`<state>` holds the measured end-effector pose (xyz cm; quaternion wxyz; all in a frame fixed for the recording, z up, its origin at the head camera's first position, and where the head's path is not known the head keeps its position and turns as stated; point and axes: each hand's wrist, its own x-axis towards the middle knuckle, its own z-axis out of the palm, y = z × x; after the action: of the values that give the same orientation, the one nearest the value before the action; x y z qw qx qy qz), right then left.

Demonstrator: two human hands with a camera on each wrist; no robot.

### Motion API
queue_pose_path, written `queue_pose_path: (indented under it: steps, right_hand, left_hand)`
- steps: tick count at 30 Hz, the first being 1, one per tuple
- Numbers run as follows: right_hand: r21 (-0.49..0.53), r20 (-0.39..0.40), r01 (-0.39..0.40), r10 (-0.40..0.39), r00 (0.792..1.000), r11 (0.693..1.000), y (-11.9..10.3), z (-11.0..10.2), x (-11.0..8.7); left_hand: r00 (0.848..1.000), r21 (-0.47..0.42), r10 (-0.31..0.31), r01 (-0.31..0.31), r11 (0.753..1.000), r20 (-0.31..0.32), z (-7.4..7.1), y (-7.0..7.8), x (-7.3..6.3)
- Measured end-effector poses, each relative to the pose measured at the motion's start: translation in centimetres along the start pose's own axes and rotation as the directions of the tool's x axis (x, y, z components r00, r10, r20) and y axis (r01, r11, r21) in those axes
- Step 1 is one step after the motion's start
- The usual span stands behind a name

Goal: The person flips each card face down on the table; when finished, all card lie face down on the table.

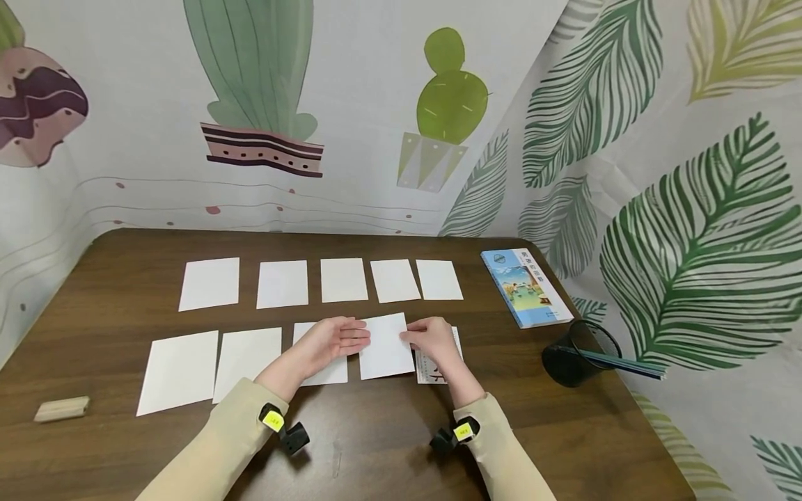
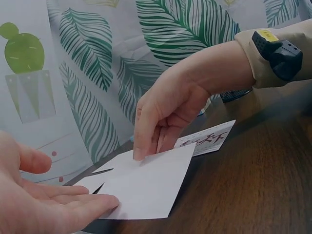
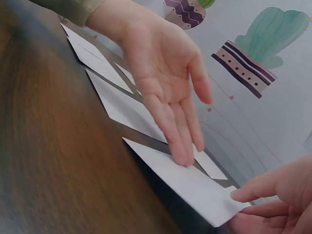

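Note:
A blank white card (image 1: pixel 385 349) is pinched at its right edge between the thumb and fingers of my right hand (image 1: pixel 438 342); in the right wrist view, the card (image 3: pixel 180 185) is tilted, its near edge above the table. At its left edge is my left hand (image 1: pixel 327 342), fingers straight and palm turned toward the card. In the left wrist view the fingertips (image 2: pixel 109 201) lie against that edge. Partly hidden behind my right hand lies a card with red characters (image 1: pixel 431 374). Another white card (image 1: pixel 328 372) lies partly beneath my left hand.
Several white cards (image 1: pixel 343 280) form a back row; two more white cards (image 1: pixel 178 372) lie front left. A light wooden block (image 1: pixel 63 409) lies far left. At right are a blue-and-white book (image 1: pixel 526 287) and a black mesh cup (image 1: pixel 564 362) on its side holding dark sticks.

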<state>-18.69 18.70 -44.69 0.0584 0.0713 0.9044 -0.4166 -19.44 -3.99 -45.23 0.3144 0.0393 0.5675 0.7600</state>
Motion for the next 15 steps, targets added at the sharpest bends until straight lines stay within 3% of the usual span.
queue_pose_path:
  steps: [4,8,11,15]
  right_hand:
    - [-0.02,0.017,-0.003,0.003,1.0,1.0,0.0,-0.6,0.0]
    - [0.036,0.018,-0.012,0.011,1.0,0.999,0.2,-0.9,0.1]
    - [0.098,0.016,-0.02,0.018,1.0,0.995,0.3,-1.3,0.2]
    - [0.102,-0.019,-0.027,0.029,0.999,0.994,0.7,-2.3,0.1]
  left_hand:
    - [1.0,0.017,-0.001,0.001,1.0,0.005,0.0,-0.1,0.1]
    - [1.0,0.028,-0.004,0.003,1.0,0.01,0.0,-0.1,0.1]
    - [1.0,0.021,-0.002,0.002,1.0,-0.008,0.2,-0.1,0.2]
    - [0.999,0.013,0.005,-0.005,1.0,-0.042,1.1,0.0,0.6]
